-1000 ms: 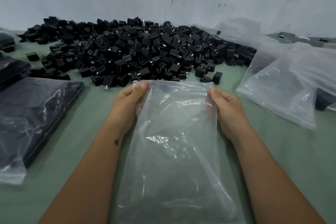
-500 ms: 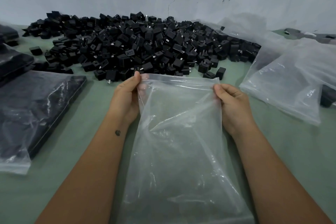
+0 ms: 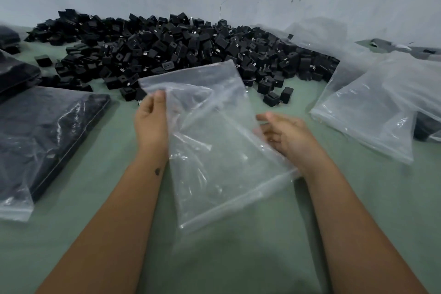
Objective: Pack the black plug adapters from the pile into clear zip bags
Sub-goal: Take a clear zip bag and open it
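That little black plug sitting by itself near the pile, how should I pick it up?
Probably pinch the loose adapter across its two flat sides, coming down from above. It is a small blocky cube lying apart from the pile on the green table, so fingers have room either side. The free right hand is nearest.

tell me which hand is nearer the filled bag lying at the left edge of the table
Left. The left hand grips the empty zip bag just right of the filled bag; the right hand is farther off, across the empty bag.

Packing workshop: heaped black adapters, filled bags, green table.
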The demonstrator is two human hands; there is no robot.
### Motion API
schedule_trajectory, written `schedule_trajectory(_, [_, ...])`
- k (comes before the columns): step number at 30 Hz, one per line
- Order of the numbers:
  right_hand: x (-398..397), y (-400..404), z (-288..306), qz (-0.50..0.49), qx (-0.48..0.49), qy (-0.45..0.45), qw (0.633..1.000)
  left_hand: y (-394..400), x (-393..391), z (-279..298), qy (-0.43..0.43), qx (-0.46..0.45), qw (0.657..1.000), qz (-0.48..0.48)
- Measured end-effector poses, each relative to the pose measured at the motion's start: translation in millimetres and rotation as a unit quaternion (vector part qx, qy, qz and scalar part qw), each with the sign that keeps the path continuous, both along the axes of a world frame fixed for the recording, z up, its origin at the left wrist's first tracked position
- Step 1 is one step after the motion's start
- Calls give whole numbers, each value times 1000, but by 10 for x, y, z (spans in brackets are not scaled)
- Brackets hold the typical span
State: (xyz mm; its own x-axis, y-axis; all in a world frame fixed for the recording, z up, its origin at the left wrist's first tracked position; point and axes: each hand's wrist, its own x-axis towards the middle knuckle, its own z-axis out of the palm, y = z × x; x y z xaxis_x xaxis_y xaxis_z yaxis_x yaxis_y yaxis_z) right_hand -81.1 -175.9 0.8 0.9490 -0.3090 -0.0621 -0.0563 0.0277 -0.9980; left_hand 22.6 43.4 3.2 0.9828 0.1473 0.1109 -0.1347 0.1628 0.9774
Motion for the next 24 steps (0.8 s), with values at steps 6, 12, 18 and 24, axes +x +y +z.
schedule_trajectory(6, [-24,37,-30,51,-77,-17,996,87,137,-50,-11,-92,984,153])
schedule_trajectory(12, [22,-28,-66,-169,-50,-100,979,109,259,-109,-13,-162,974,159])
schedule_trajectory(18, [59,-61,-126,-197,37,-151,968,115,299,-87,86,-261,958,89])
schedule_trajectory(24, [49,-79,-74,-110,109,-161,975,122,243,-47,107,-151,977,-106])
